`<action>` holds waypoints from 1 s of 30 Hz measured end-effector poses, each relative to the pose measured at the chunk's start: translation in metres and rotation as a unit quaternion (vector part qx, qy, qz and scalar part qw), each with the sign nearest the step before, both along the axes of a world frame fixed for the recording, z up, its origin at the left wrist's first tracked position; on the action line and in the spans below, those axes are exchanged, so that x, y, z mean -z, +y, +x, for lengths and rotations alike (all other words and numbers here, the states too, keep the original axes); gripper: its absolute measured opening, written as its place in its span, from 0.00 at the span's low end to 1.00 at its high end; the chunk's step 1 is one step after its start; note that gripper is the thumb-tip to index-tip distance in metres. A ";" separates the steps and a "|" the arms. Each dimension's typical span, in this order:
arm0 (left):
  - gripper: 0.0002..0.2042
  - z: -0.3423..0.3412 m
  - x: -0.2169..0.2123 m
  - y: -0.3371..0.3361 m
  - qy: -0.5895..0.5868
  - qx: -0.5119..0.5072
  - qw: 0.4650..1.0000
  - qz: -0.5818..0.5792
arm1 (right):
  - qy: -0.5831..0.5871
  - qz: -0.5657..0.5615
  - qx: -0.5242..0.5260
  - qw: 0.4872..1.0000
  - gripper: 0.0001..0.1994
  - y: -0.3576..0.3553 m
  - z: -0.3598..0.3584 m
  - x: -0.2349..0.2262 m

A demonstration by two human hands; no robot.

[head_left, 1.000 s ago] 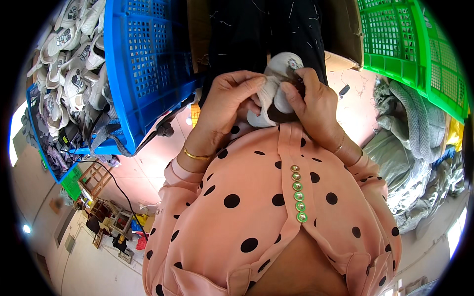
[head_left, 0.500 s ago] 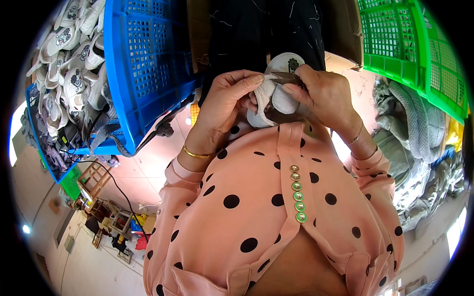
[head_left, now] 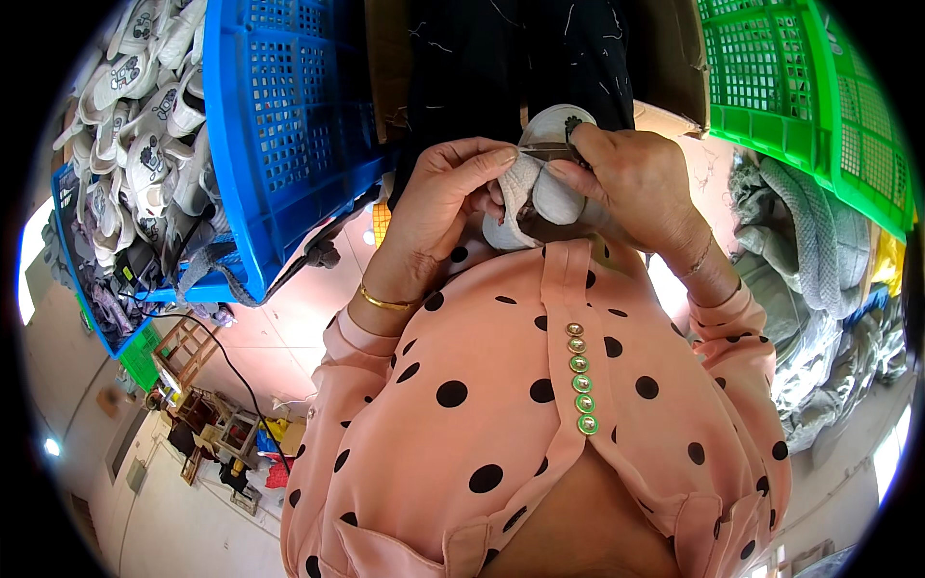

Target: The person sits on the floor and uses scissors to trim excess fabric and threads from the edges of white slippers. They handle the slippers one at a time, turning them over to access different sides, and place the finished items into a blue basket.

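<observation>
A pale fabric shoe [head_left: 557,199] with a dark printed motif lies over my lap, close to my shirt front. My left hand [head_left: 453,188] is closed on the shoe's textured edge, thumb and forefinger pinching it near the top. In my right hand [head_left: 641,183] is a pair of small thread snips [head_left: 546,150], mostly covered by the fingers. Their slender metal blades point left, at the pinched edge just beside my left fingertips. Whether a thread lies between the blades is too small to tell.
A blue plastic crate [head_left: 308,116] stands at my left, with a heap of pale printed shoes [head_left: 145,144] beyond it. At the right are a green crate [head_left: 771,87] and grey fabric pieces [head_left: 805,241]. A cardboard box [head_left: 674,58] is behind my legs.
My right hand has turned slightly and shifted a little, and the snips' blades now show as thinner, separate lines. My left hand keeps its pinch on the shoe.
</observation>
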State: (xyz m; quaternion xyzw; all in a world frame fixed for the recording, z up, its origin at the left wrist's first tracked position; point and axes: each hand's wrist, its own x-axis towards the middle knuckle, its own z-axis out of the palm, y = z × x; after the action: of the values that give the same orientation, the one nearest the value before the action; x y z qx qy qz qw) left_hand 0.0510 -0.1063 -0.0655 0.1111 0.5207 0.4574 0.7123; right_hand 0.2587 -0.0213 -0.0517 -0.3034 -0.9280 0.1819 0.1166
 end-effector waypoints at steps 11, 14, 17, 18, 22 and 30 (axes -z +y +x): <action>0.11 0.007 -0.026 0.003 0.166 0.101 0.978 0.080 | 0.175 -0.378 0.099 0.904 0.18 0.000 -0.012 0.004; 0.10 0.012 -0.028 0.000 0.320 0.143 0.927 0.133 | 0.190 -0.418 0.100 0.883 0.15 0.001 -0.012 0.015; 0.11 0.013 -0.028 -0.001 0.531 0.166 0.793 0.248 | 0.269 -0.474 0.201 0.814 0.12 0.002 -0.011 0.010; 0.12 0.010 -0.026 -0.002 0.592 0.160 0.725 0.315 | 0.240 -0.495 0.190 0.813 0.13 0.003 -0.007 0.006; 0.12 0.009 -0.027 0.004 0.676 0.097 0.548 0.483 | 0.216 -0.587 0.147 0.767 0.13 -0.003 0.000 -0.013; 0.12 0.001 -0.025 0.007 0.689 0.067 0.446 0.567 | 0.309 -0.675 0.146 0.653 0.08 -0.006 -0.010 -0.021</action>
State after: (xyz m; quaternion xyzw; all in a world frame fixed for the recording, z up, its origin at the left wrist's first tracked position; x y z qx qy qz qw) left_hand 0.0525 -0.0995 -0.0404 0.8037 0.4562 0.3750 -0.0733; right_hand 0.2489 -0.0276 -0.0305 -0.3565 -0.4031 0.8223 0.1850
